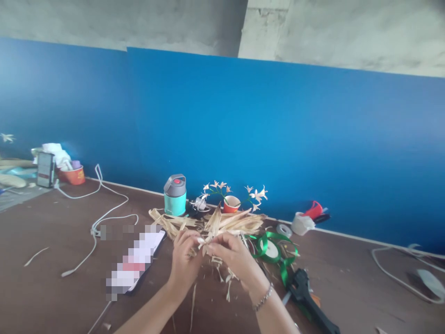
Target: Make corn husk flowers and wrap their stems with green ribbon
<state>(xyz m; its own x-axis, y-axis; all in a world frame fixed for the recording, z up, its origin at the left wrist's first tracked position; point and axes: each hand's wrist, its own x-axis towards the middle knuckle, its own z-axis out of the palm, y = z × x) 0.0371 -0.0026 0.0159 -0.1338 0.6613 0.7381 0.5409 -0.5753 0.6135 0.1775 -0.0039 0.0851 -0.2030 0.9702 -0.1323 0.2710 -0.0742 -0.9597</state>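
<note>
Over the middle of the table, my left hand (pixel 186 257) and my right hand (pixel 233 260) meet, both with fingers pinched. Between the fingertips is a small pale husk flower (pixel 205 243), partly covered by them. A bracelet circles my right wrist. Just beyond my hands lies a pile of dried corn husks (pixel 243 222). Below my fingers, small cream husk flowers (pixel 228 279) and scraps rest on the tabletop. To the right of my right hand is a spool of green ribbon (pixel 270 248), with its loose end trailing. Nearer me lies a black glue gun (pixel 309 297).
A phone (pixel 139 260) lies left of my hands. Behind stand a turquoise flask (pixel 175 203) and an orange cup (pixel 231 205) with husk flowers on stems. White cables (pixel 107 220) cross the left side; a mouse (pixel 431 283) is far right. A blue partition (pixel 260 130) borders the back.
</note>
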